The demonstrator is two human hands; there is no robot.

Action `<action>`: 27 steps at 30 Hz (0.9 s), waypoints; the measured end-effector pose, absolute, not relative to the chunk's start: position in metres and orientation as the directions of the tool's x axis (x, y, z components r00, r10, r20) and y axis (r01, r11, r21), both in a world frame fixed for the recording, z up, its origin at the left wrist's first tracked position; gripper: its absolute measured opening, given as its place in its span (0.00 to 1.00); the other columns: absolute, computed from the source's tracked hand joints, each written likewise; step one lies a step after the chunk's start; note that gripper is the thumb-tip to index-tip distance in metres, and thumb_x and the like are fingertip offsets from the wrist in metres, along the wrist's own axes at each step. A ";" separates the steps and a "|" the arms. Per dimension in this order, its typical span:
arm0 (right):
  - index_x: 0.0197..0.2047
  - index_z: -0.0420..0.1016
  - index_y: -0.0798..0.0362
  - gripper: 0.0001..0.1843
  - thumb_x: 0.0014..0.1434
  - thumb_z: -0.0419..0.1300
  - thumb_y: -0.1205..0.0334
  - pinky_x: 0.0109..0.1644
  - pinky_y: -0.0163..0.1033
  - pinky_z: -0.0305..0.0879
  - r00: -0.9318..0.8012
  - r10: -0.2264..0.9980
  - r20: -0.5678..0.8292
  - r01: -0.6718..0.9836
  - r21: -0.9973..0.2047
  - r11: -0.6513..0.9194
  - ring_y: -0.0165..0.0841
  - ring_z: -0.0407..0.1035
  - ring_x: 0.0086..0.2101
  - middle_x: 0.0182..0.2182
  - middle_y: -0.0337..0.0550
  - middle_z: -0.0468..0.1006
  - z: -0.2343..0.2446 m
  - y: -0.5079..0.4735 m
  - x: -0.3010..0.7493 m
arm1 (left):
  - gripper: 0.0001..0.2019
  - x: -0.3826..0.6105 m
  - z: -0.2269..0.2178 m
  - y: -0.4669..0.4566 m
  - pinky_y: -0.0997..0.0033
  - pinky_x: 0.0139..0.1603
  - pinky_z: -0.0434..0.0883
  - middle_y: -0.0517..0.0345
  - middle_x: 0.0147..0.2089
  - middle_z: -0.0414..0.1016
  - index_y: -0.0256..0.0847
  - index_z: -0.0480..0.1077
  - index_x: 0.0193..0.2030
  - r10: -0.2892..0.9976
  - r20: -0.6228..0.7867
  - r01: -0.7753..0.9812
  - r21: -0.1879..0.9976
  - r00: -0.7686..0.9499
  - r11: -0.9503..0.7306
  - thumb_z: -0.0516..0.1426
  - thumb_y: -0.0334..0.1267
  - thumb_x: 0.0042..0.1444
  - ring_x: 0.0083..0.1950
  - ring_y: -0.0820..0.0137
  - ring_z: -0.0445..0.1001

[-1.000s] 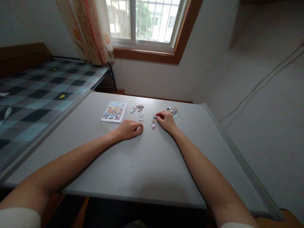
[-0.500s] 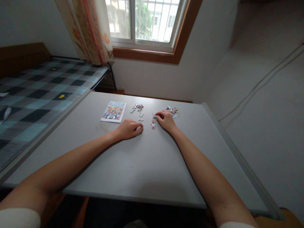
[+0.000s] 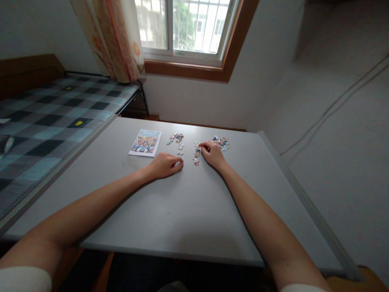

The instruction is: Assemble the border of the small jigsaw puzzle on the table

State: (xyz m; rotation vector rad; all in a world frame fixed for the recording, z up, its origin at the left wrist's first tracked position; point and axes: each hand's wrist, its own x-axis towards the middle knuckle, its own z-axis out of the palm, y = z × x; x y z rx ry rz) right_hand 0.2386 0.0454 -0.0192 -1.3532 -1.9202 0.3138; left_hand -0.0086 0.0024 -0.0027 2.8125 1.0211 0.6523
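Observation:
My right hand is closed in a pinch at the upper part of a column of joined jigsaw puzzle pieces. Its fingertips are on a small puzzle piece at the top of that column. To the left, my left hand rests on the table with its fingers curled and the tips near the thumb. Whether anything tiny is between them is hidden. Just beyond it lie a few puzzle pieces. One heap of loose pieces lies farther back, and another heap is partly behind my right hand.
A printed picture sheet lies on the white table, left of the pieces. A bed with a checked cover stands along the left. Walls, a window and a curtain are beyond the table.

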 end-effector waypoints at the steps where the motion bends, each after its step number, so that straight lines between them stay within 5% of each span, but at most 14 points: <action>1: 0.35 0.80 0.54 0.12 0.55 0.54 0.69 0.43 0.39 0.66 -0.157 0.887 0.435 0.702 -0.582 0.410 0.33 0.70 0.32 0.32 0.45 0.80 -0.019 0.046 0.239 | 0.14 -0.008 -0.002 0.002 0.76 0.27 0.58 0.61 0.21 0.72 0.41 0.77 0.36 0.631 0.361 0.596 0.216 0.687 -0.773 0.51 0.41 0.62 0.22 0.75 0.68; 27: 0.32 0.80 0.54 0.07 0.55 0.60 0.65 0.42 0.39 0.65 -0.166 0.898 0.408 0.709 -0.584 0.397 0.32 0.67 0.30 0.28 0.43 0.75 -0.016 0.043 0.237 | 0.14 -0.009 -0.004 0.003 0.76 0.27 0.60 0.61 0.21 0.72 0.41 0.77 0.36 0.632 0.362 0.584 0.246 0.685 -0.774 0.51 0.42 0.62 0.21 0.75 0.68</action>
